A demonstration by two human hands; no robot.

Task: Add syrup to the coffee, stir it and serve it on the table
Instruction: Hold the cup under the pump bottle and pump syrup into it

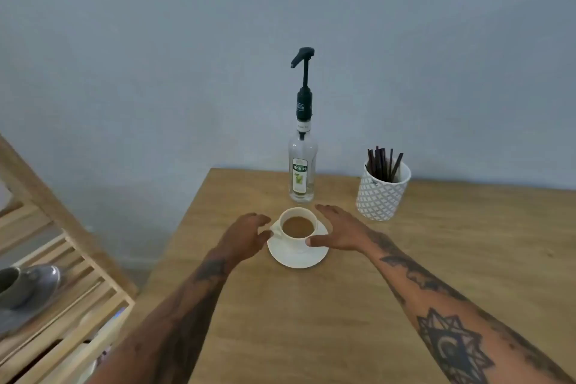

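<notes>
A white cup of milky coffee is being shown on a white saucer, standing on a wooden table just in front of a clear syrup bottle. To the left of the cup, the left hand is being held with fingers loosely curled and spread, close to the handle; whether it is touching cannot be told. To the right of the cup, the right hand is being held open with fingers spread, its thumb resting at the cup's wall. Nothing is being gripped by either hand. The bottle's long axis is running upright, and its pump spout is pointing left and slightly down — not out over the cup. A likely risk: syrup being pumped onto the table unless the cup is placed under the spout — or coffee being slopped if the saucer is nudged. A patterned pot of dark stirrers is standing right of the bottle.
</notes>
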